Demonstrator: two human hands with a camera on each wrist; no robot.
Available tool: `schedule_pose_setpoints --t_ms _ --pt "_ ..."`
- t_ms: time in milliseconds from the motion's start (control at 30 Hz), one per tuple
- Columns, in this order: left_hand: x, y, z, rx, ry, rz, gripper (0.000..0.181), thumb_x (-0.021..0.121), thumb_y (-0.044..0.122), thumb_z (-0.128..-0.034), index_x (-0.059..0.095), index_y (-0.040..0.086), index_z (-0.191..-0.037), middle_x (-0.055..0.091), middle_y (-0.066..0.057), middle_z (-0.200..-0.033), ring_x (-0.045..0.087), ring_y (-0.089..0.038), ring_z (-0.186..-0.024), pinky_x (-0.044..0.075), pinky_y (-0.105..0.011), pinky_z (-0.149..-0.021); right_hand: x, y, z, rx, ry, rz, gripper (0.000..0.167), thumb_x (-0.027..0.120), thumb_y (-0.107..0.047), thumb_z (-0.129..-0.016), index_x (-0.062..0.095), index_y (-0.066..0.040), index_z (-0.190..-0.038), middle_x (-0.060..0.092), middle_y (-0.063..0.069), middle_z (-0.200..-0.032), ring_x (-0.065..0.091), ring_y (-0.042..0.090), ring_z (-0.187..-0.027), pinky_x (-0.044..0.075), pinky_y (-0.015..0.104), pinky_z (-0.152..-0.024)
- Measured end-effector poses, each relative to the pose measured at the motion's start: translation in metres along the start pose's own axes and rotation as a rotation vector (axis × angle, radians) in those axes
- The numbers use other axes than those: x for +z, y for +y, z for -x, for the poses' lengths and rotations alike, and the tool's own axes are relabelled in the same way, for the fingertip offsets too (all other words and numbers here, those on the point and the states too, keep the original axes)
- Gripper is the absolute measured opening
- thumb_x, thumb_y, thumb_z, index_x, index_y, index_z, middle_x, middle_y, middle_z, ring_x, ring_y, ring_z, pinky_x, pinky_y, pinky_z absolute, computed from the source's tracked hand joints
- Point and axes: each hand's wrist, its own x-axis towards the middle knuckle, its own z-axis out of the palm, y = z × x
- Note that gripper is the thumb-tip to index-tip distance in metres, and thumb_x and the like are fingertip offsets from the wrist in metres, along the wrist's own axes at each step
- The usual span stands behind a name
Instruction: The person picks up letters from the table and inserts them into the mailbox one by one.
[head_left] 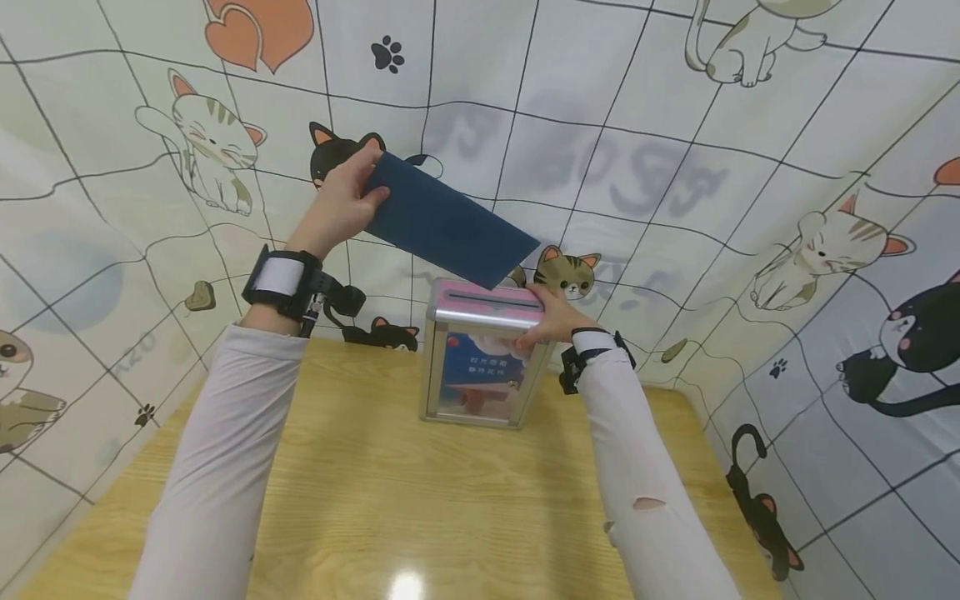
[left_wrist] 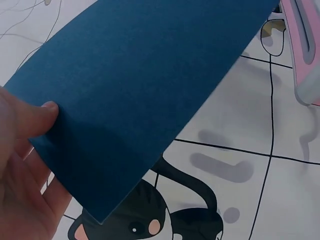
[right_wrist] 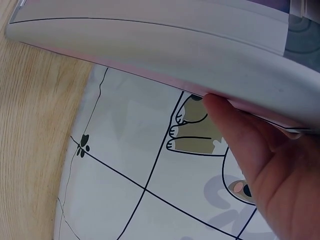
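My left hand (head_left: 341, 200) pinches one end of a flat, dark blue rectangle of stiff paper (head_left: 450, 221), thumb on its near face. The paper slants down to the right, its lower corner just above a slotted collection box (head_left: 483, 312). Pink on top and framed in silver metal, the box has a long narrow slot and a printed front panel. My right hand (head_left: 551, 317) grips its upper right side; in the right wrist view part of that hand (right_wrist: 265, 165) lies against the box's silver edge (right_wrist: 150, 45). The left wrist view shows the paper (left_wrist: 135, 85) close up.
The box stands on a wooden table (head_left: 420, 492) near its back edge. A white cloth (head_left: 585, 158) printed with cats and grid lines hangs behind and at both sides. Each wrist wears a strapped-on camera, the left one (head_left: 345, 298) jutting toward the paper.
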Motion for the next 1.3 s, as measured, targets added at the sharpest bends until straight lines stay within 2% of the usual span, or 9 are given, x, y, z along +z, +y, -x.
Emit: schedule_pose_setpoints --t_ms 100,200,333,533,767,900,1000,1133,1300 --pt "0.002 0.000 -0.001 0.032 -0.018 -0.071 0.037 0.047 0.002 -0.0905 0.043 0.005 -0.127 0.044 -0.017 -0.135 0.038 -0.028 -0.127 0.031 -0.043 -0.104 0.000 -0.004 0.003 0.012 0.004 0.005 0.105 0.078 -0.025 -0.061 0.016 -0.012 -0.145 0.021 0.022 -0.134 0.030 0.034 -0.113 0.037 0.049 -0.092" --pt "0.004 0.003 -0.002 0.082 -0.039 -0.132 0.035 0.045 0.001 -0.0908 0.044 0.006 -0.125 0.053 -0.017 -0.123 0.051 -0.028 -0.108 0.040 -0.041 -0.088 0.000 -0.006 0.005 0.022 0.013 -0.003 0.105 0.078 -0.024 -0.060 0.016 -0.013 -0.145 0.019 0.023 -0.135 0.033 0.036 -0.112 0.037 0.050 -0.092" --pt "0.011 0.010 -0.005 0.123 -0.079 -0.193 0.034 0.042 0.002 -0.0919 0.045 0.007 -0.126 0.055 -0.016 -0.112 0.048 -0.027 -0.086 0.035 -0.037 -0.070 0.001 -0.003 0.003 0.029 0.015 0.002 0.107 0.078 -0.026 -0.060 0.015 -0.014 -0.145 0.017 0.023 -0.136 0.034 0.036 -0.112 0.037 0.049 -0.092" --pt "0.028 0.028 -0.013 0.141 -0.157 -0.282 0.040 0.043 0.004 -0.0928 0.044 0.013 -0.131 0.059 -0.016 -0.106 0.049 -0.027 -0.073 0.034 -0.034 -0.062 0.000 0.000 0.002 0.044 0.018 -0.010 0.109 0.079 -0.027 -0.059 0.014 -0.019 -0.146 0.016 0.021 -0.137 0.034 0.035 -0.112 0.037 0.048 -0.093" --pt "0.056 0.045 -0.024 0.197 -0.271 -0.408 0.040 0.045 0.001 -0.0904 0.046 0.016 -0.127 0.061 -0.011 -0.109 0.052 -0.024 -0.083 0.042 -0.036 -0.069 0.002 0.002 -0.001 0.030 0.020 -0.004 0.110 0.081 -0.028 -0.058 0.015 -0.017 -0.146 0.017 0.021 -0.138 0.032 0.034 -0.113 0.036 0.048 -0.093" --pt "0.073 0.054 -0.030 0.212 -0.320 -0.490 0.041 0.045 0.001 -0.0889 0.047 0.017 -0.126 0.063 -0.010 -0.103 0.053 -0.022 -0.079 0.042 -0.033 -0.061 0.003 0.003 -0.003 0.040 0.023 -0.016 0.112 0.082 -0.028 -0.056 0.016 -0.019 -0.146 0.017 0.021 -0.138 0.033 0.034 -0.112 0.037 0.048 -0.093" --pt "0.086 0.059 -0.034 0.247 -0.343 -0.544 0.043 0.046 -0.001 -0.0874 0.048 0.016 -0.126 0.064 -0.009 -0.099 0.055 -0.021 -0.077 0.041 -0.032 -0.057 0.004 0.004 -0.004 0.056 0.026 -0.020 0.112 0.082 -0.029 -0.055 0.016 -0.021 -0.146 0.017 0.021 -0.138 0.035 0.034 -0.111 0.037 0.048 -0.093" --pt "0.102 0.060 -0.039 0.290 -0.365 -0.597 0.042 0.047 -0.002 -0.0851 0.051 0.015 -0.123 0.064 -0.008 -0.097 0.056 -0.021 -0.079 0.045 -0.034 -0.062 0.004 0.004 -0.003 0.065 0.027 -0.028 0.112 0.082 -0.029 -0.056 0.016 -0.024 -0.145 0.017 0.018 -0.138 0.036 0.033 -0.111 0.037 0.046 -0.093" --pt "0.120 0.054 -0.040 0.288 -0.410 -0.626 0.042 0.051 -0.003 -0.0823 0.053 0.015 -0.121 0.064 -0.007 -0.098 0.057 -0.021 -0.081 0.048 -0.035 -0.069 0.002 0.001 -0.001 0.070 0.022 -0.030 0.111 0.082 -0.028 -0.056 0.016 -0.023 -0.145 0.016 0.018 -0.139 0.035 0.033 -0.112 0.037 0.047 -0.093"
